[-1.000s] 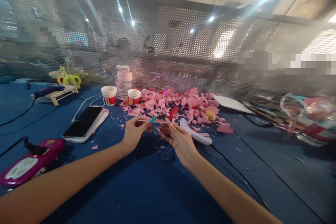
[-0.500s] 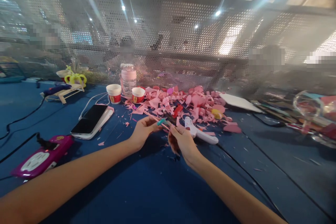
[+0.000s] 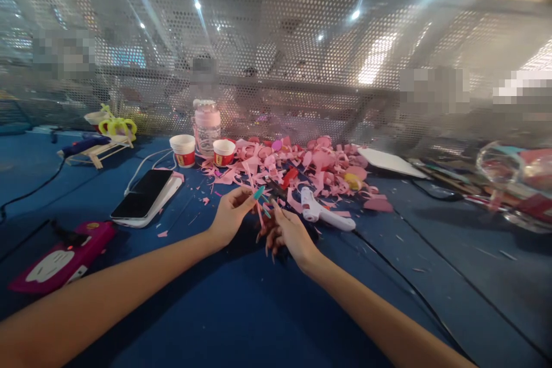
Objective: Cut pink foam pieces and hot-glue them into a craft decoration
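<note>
Head view
Surface: a table (image 3: 267, 299) covered in dark blue cloth; small pink offcuts are scattered across it.
Room: a perforated metal screen (image 3: 302, 69) stands upright along the far edge of the table; bright lights glare through its holes.
Scrap pile: a heap of pink paper scraps (image 3: 302, 169) lies mid-table, just in front of the screen.
Containers: two white paper cups with red bands, one at the left (image 3: 183, 150) and one at the right (image 3: 223, 152), stand upright near each other; their contents cannot be seen.
Jar: a pink-tinted jar (image 3: 206, 125) with a lid stands between and behind the cups; its contents cannot be made out.
Devices: a phone (image 3: 142, 200) lies screen-up on a white pad, left of the hands; a magenta device (image 3: 64, 256) lies nearer the left edge.
Tool: a white glue gun (image 3: 323, 214) lies on its side just right of the hands, its cable running toward the near right.
Left hand: left hand (image 3: 230, 215) is raised slightly off the table, thumb and fingertips pinched shut on a thin pink strip (image 3: 254, 192).
Strip position: the strip stands roughly upright between the two hands, in front of the scrap pile.
Right hand: right hand (image 3: 288, 233) sits just beside the left, fingers curled downward and tips close to the strip's lower end; whether it grips the strip cannot be told.
Arms: both forearms extend from the near edge and converge at mid-table.
</note>
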`<action>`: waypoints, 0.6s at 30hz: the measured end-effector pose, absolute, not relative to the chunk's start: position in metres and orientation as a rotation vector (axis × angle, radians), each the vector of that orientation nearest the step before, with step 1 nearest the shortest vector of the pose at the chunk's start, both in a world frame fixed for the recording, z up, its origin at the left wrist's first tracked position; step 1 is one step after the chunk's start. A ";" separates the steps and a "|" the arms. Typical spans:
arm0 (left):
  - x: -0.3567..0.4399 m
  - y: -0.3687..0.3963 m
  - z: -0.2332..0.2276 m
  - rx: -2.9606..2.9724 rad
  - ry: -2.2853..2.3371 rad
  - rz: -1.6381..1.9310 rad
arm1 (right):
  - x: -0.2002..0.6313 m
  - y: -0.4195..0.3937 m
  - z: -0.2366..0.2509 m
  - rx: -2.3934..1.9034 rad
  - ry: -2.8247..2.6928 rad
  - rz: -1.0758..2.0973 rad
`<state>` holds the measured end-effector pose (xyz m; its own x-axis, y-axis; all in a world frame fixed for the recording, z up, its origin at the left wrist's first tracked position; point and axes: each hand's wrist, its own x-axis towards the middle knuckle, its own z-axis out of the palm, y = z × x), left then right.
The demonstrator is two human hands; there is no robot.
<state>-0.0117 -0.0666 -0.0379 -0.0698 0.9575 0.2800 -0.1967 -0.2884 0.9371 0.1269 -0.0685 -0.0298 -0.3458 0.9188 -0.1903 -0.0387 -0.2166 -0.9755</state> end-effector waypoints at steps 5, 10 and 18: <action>-0.011 -0.068 -0.036 1.256 0.921 1.503 | 0.127 -0.069 -0.030 -1.119 -1.326 1.667; -0.012 -0.068 -0.037 1.284 0.954 1.519 | 0.127 -0.069 -0.029 -1.095 -1.302 1.670; -0.012 -0.069 -0.037 1.312 0.967 1.496 | 0.131 -0.070 -0.025 -1.053 -1.315 1.453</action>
<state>-0.0123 -0.0691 -0.0367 -0.0364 0.9561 0.2908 -0.1275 -0.2930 0.9476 0.1306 -0.0696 -0.0253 -0.2483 0.9683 -0.0279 -0.0688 -0.0464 -0.9966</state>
